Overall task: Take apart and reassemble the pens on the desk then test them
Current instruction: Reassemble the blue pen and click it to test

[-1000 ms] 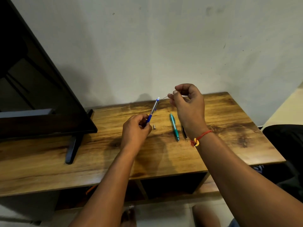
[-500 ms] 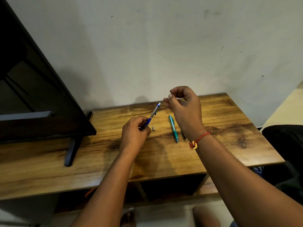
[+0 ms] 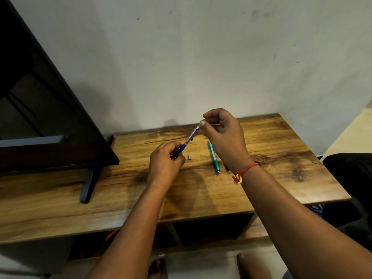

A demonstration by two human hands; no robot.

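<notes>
Blocked at left by the screen point(image 3: 50, 117), leaning low over the desk point(image 3: 291, 178), its foot point(image 3: 88, 184) running toward the front edge. Bare wood in front of that foot and along the front strip. Open at right, from the black pen point(image 3: 227, 168) out to the desk's end. Crowded in the middle: left hand point(image 3: 165, 164) gripping the blue pen point(image 3: 188, 140) low, right hand point(image 3: 223, 137) pinching at its top, both above the wood. Under them a small metal piece point(image 3: 189, 157), then the teal pen point(image 3: 214, 158), just beside the black one. Narrow gap between piece and teal pen. Closed behind by the wall point(image 3: 201, 57); hemmed past the right end by a dark mass point(image 3: 348, 178).
</notes>
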